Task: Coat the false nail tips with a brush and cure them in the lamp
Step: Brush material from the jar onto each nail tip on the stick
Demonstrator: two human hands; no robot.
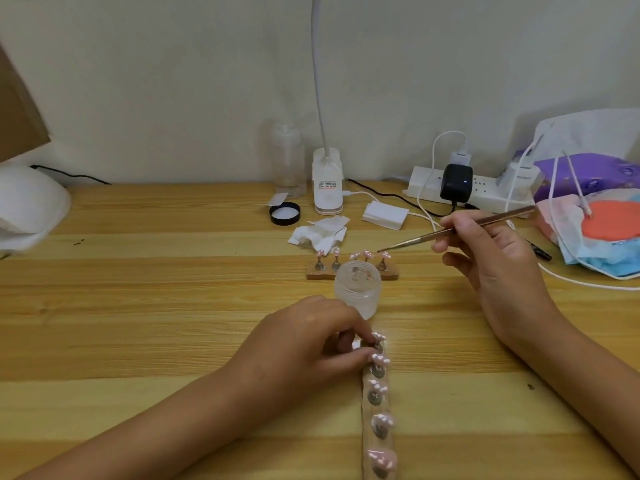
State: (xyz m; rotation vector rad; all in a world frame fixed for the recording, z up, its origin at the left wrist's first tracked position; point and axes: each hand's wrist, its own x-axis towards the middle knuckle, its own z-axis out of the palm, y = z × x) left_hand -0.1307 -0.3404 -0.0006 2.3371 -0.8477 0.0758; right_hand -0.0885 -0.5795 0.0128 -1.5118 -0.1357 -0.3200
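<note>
A wooden strip (378, 410) runs toward me at bottom centre, carrying several pink false nail tips (377, 388) on metal stands. My left hand (311, 341) pinches the stand at the strip's far end. My right hand (491, 258) grips a thin metallic brush (450, 232), whose tip hovers over a second wooden holder (351, 268) with several pink tips. An open clear jar (357, 289) stands between the two holders. The white curing lamp (27, 206) sits at the far left, partly cut off.
A black jar lid (284, 213), crumpled wipes (318, 233), a white desk lamp base (327, 183), an empty bottle (287, 157), a small white box (385, 214) and a power strip (474, 188) with cables line the back. Bags and a face mask (595, 237) crowd the right.
</note>
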